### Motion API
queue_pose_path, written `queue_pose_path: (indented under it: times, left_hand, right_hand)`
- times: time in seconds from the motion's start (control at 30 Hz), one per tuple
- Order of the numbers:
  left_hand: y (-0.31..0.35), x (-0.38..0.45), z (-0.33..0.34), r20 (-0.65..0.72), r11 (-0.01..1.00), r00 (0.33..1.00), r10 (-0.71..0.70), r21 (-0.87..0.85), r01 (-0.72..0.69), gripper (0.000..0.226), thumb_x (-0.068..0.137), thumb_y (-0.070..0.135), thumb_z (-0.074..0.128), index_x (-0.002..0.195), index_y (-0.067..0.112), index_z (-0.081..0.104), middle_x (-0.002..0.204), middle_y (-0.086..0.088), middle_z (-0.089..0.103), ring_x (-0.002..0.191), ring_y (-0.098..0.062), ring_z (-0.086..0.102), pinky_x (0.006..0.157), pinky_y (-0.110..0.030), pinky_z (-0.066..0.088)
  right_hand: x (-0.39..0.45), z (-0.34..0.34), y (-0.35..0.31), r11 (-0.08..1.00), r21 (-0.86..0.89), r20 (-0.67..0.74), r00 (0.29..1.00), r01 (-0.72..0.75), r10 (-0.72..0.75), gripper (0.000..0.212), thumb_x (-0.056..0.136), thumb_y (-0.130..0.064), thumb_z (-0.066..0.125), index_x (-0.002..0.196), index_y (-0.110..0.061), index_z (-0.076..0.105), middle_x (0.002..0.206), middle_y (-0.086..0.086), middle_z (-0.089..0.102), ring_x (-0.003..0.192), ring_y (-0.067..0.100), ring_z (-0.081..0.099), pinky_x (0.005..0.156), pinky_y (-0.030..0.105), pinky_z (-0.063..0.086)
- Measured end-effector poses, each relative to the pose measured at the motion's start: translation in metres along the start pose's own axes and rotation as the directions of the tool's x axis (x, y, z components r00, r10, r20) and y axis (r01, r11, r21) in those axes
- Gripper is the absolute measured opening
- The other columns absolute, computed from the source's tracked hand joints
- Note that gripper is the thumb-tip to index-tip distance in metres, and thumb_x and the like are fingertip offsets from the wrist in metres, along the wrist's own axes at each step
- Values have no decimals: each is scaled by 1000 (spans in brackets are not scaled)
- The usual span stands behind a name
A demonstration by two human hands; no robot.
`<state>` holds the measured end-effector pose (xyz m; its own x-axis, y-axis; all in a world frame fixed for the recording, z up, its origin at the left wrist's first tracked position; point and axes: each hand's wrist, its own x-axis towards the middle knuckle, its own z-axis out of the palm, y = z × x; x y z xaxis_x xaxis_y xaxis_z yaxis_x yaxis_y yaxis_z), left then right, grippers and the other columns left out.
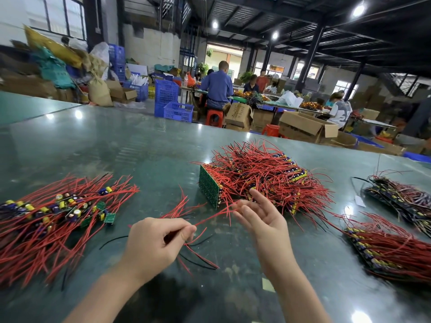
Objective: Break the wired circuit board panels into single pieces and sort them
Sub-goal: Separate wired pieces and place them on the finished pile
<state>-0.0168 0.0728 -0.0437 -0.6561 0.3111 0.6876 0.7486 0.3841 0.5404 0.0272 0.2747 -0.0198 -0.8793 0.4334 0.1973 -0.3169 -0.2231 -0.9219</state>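
My left hand (154,241) is curled and pinches a bunch of red and black wires (198,255) just above the table, near the front middle. My right hand (261,217) is open, palm up, with straight fingers touching red wires at the near edge of a big stack of wired panels (261,178); the stack's green board (208,188) stands on edge at its left. A pile of single small boards with capacitors and red wires (58,213) lies at the left. No board shows inside my left hand.
Two more stacks of wired panels lie at the right, one near (384,250) and one farther back (403,199). The green table (116,148) ends at its far edge (303,141). Beyond it are seated people, blue crates and cardboard boxes.
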Motion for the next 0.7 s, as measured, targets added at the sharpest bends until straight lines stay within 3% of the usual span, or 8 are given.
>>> queue_pose_path:
  times: [0.07,0.2,0.33,0.4,0.47,0.53,0.6,0.7]
  left_hand:
    - [2,0,1,-4,996,999,-33,-82,33,27,82,48,51,68,30,66,51,22,54,43,5,43,46,-8,26]
    - [2,0,1,-12,986,998,-60,-155,57,26,82,56,48,79,37,65,53,4,60,47,-16,53,53,-38,41]
    - [3,1,1,-92,982,991,-96,-172,80,28,82,56,48,77,35,66,48,-3,52,44,-22,42,48,-40,34]
    - [4,0,1,-118,978,986,-120,-183,98,27,82,56,48,79,36,65,49,-4,53,45,-24,46,48,-41,37]
    - [6,0,2,-111,981,987,-120,-164,101,26,82,55,48,83,36,64,51,-2,57,47,-22,52,51,-39,41]
    - [8,-1,3,-88,996,994,-58,-67,52,23,83,51,50,86,33,64,55,10,60,47,-5,53,49,-28,42]
    - [9,-1,4,-47,998,999,24,57,-21,24,83,46,51,78,29,68,59,17,63,49,2,55,46,-23,40]
    - [5,-4,6,15,977,994,112,182,-113,29,83,43,51,67,28,70,57,13,64,49,-5,58,41,-28,41]
  right_hand:
    - [-1,3,3,974,122,67,981,-192,185,37,87,17,45,117,0,59,100,16,71,87,23,70,75,25,58]
    - [-7,12,0,870,264,311,891,-415,331,48,74,18,35,99,2,73,97,17,72,84,22,71,71,25,58]
    - [1,7,-1,719,548,257,904,-428,342,45,72,-1,36,99,3,71,101,19,71,83,27,72,68,32,60]
    - [0,8,3,787,436,283,896,-438,342,44,73,1,36,104,1,67,97,16,71,77,24,71,66,30,60]
    - [-7,14,8,899,176,361,876,-401,320,44,72,1,41,108,-3,65,95,9,71,73,19,66,63,28,56]
    - [-14,20,13,959,-69,409,869,-275,278,36,76,-7,51,109,-10,67,95,4,69,69,13,60,61,24,49]
    - [-19,23,14,973,-149,396,892,-174,220,23,89,-20,59,110,-16,68,91,-1,65,64,9,54,60,22,44]
    - [-18,19,10,969,-242,333,934,-44,126,31,94,-31,44,108,-22,70,83,-7,59,62,8,47,60,21,40]
